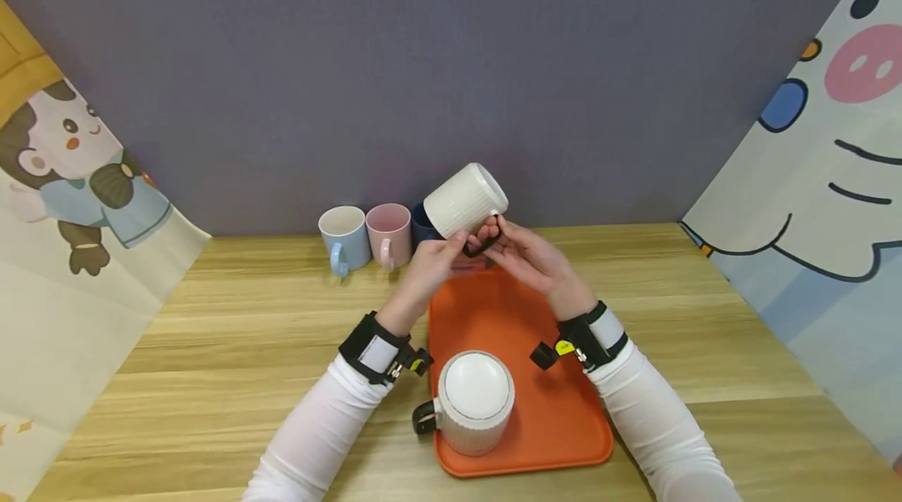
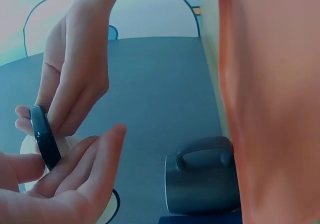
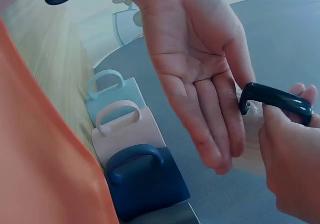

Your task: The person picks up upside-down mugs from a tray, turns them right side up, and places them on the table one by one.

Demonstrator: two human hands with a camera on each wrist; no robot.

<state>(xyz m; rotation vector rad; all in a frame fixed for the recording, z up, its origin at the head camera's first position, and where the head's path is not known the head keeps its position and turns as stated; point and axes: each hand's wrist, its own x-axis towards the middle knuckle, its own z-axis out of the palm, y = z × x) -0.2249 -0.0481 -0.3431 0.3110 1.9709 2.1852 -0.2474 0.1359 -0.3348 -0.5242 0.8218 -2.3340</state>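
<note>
Above the tray's far end, both hands hold a ribbed white mug [image 1: 458,202] with a black handle [image 3: 280,102]. It is tilted, its base facing up and right. My left hand [image 1: 433,263] has its thumb at the handle's lower end, and several of its fingers stretch out beneath the mug in the right wrist view. My right hand [image 1: 539,259] pinches the handle from the other side; some fingertips are hidden. On the near part of the orange tray [image 1: 543,408] stands another white mug [image 1: 474,431], base up, its black handle to the left.
Against the grey back panel [image 1: 451,55] stand a light blue mug [image 1: 345,240], a pink mug [image 1: 389,236] and a navy mug [image 3: 150,184]. A dark grey mug [image 2: 200,184] is beside the navy one. The wooden table [image 1: 232,369] surrounds the tray.
</note>
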